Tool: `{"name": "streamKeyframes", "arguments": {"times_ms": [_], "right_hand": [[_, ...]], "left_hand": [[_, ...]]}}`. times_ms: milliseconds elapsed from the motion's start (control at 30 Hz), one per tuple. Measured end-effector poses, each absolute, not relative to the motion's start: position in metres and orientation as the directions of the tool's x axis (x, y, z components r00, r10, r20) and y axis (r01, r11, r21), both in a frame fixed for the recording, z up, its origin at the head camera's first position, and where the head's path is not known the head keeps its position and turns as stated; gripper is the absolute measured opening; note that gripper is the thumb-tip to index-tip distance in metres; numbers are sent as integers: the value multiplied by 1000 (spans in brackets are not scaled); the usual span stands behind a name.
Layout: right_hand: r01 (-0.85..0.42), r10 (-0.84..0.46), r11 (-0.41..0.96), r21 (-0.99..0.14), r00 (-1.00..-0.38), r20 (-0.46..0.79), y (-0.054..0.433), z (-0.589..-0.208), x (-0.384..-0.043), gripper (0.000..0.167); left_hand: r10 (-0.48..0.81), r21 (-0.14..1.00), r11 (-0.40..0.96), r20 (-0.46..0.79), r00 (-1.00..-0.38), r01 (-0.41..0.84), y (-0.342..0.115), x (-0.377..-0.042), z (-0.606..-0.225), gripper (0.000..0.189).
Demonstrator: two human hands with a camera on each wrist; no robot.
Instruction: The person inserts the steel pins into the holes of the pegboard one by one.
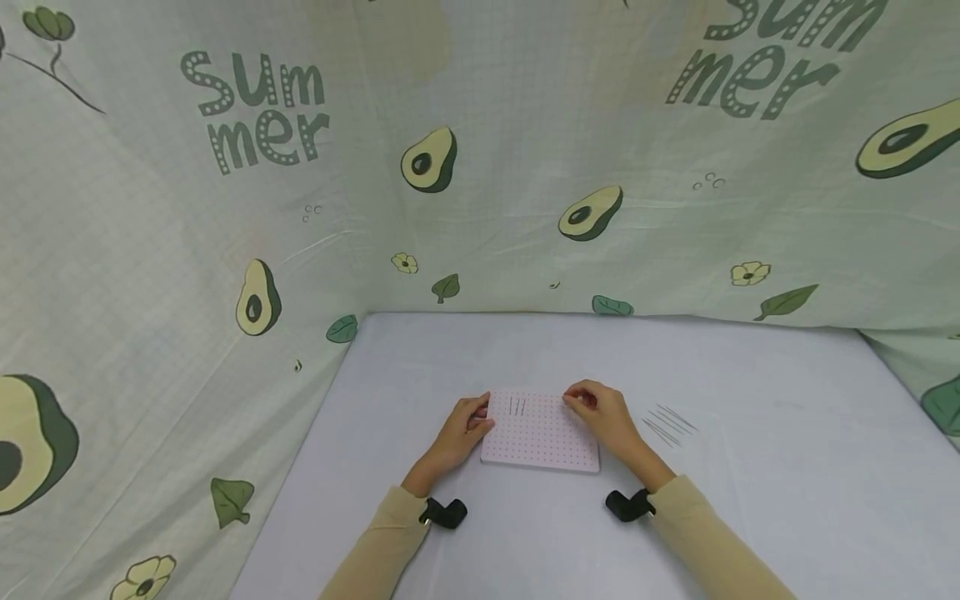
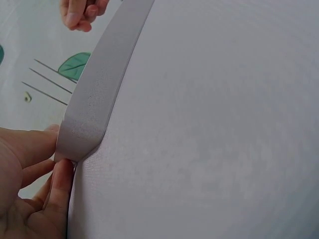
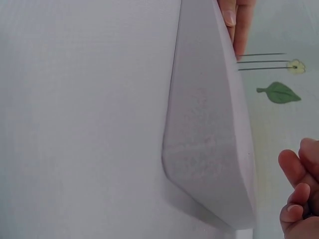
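Observation:
A pale pink pegboard (image 1: 540, 433) with rows of small holes lies on the table. Three thin dark metal pins (image 1: 517, 407) stand in a row near its far left corner; in the left wrist view the pins (image 2: 52, 82) rise past the board's edge. At the board's left edge my left hand (image 1: 461, 433) grips it between thumb and fingers. My right hand (image 1: 596, 408) hovers by the far right corner, fingers loosely bent. In the right wrist view the right hand (image 3: 301, 191) is apart from the board, and no pin shows in its fingers.
Several loose thin pins (image 1: 670, 425) lie on the white table (image 1: 787, 467), right of the board and beyond the right wrist. A printed curtain (image 1: 510, 100) with avocados and leaves hangs behind the table and along its left side.

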State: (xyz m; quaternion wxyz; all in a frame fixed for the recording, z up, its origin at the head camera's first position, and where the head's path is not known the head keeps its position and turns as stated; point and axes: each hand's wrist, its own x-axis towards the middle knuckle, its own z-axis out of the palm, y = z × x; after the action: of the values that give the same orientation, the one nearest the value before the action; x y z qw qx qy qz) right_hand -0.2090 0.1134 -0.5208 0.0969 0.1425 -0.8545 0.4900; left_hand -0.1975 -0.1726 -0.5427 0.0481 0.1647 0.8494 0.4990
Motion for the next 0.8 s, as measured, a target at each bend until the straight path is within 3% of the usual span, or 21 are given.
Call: {"name": "streamKeyframes", "arguments": {"times_ms": [800], "right_hand": [[-255,28,584,-771,-943,333,168,-521,-195,10]], "left_hand": [[323,858,466,63,-944,217,-173,-198,-544,53]]}}
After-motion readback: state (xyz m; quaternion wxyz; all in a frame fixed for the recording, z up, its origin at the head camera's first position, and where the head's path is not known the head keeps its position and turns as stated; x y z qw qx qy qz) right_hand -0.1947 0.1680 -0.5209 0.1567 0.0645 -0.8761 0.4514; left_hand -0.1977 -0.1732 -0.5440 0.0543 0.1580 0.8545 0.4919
